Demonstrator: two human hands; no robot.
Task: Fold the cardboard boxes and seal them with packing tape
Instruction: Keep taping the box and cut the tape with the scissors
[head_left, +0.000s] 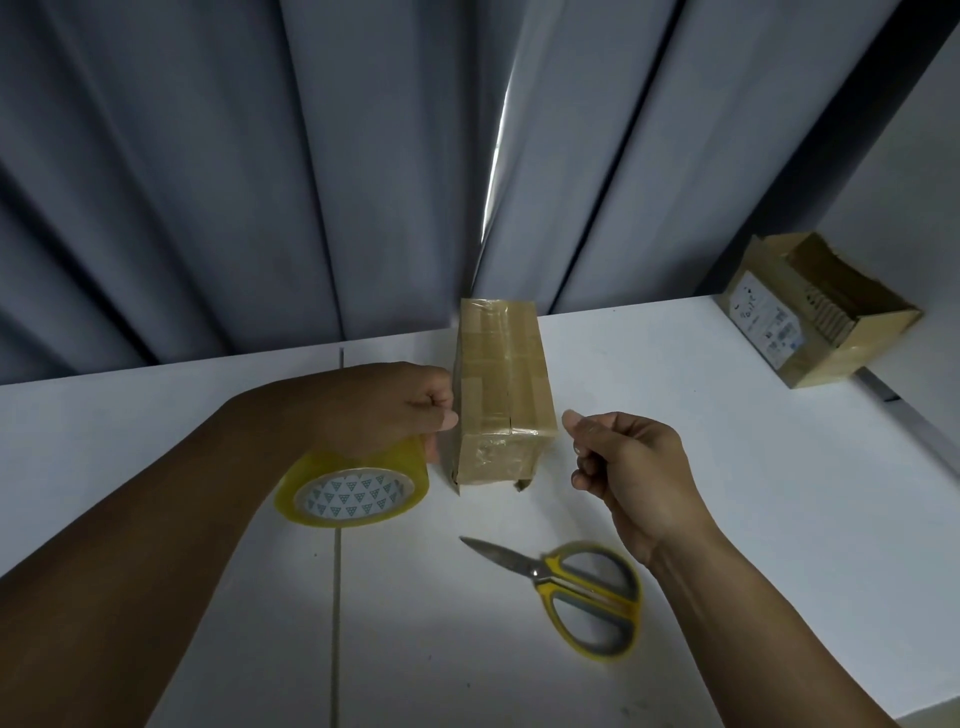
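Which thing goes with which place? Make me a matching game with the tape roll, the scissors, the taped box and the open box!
Things:
1. tape roll
2. scissors
3. taped box
4. open box

Places:
A. at the far right end of the table
B. lying flat on the table, nearest the camera
C. standing between the left hand and the right hand
D. held by the left hand

Pairs: 1-D, 2-B, 3-C, 4-A
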